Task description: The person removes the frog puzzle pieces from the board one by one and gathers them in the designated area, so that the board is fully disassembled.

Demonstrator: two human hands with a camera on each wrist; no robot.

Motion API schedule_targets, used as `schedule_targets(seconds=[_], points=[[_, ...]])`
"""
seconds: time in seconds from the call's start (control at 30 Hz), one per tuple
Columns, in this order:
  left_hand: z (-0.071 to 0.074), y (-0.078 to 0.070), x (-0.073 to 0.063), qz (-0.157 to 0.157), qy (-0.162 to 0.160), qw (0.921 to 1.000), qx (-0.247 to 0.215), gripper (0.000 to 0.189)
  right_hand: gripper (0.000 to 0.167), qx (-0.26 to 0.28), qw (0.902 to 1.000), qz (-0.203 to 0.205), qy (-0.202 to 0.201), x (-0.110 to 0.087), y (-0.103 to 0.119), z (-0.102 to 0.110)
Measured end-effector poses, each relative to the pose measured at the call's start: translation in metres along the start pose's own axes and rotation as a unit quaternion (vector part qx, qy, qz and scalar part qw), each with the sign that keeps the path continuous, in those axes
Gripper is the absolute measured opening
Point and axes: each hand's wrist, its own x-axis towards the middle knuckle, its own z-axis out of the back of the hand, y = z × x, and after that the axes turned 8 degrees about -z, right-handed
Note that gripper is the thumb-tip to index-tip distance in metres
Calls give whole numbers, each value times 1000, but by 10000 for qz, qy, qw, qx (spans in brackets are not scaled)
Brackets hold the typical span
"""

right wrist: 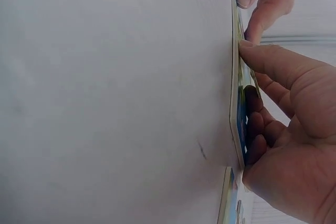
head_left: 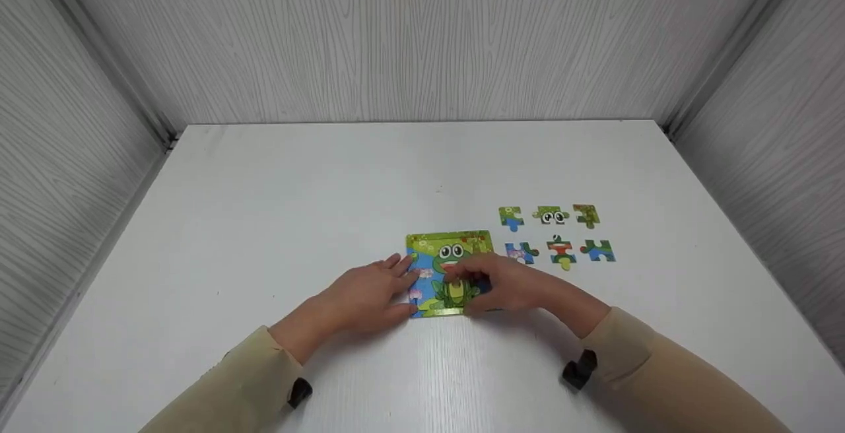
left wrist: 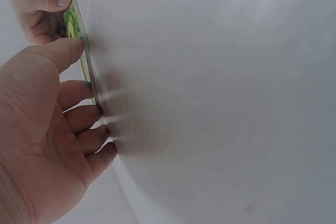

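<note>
A square frog jigsaw board lies flat on the white table in the head view. My left hand rests at its left side, with straight fingers touching the edge. Over the lower right of the board is my right hand, its fingers curled. In the right wrist view, a thin puzzle piece stands tilted off the board, pinched among the right hand's fingers, while the thumb touches the board's near edge. The right hand hides part of the frog picture and most of that piece.
Several loose puzzle pieces lie in two rows right of the board, among them an eyes piece, a mouth piece and a blue-green corner piece. Grey wood-grain walls enclose the table at the back and sides.
</note>
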Motion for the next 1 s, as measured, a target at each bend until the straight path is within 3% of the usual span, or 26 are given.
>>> schedule_targets(seconds=[0.27, 1.0], points=[[0, 0, 0, 44, -6, 10000, 6, 69, 60, 103, 9996, -238, -110, -2, -1, -1], [3, -5, -3, 66, -64, 9999, -111, 68, 42, 296, 9985, -123, -440, -7, -1, 5]])
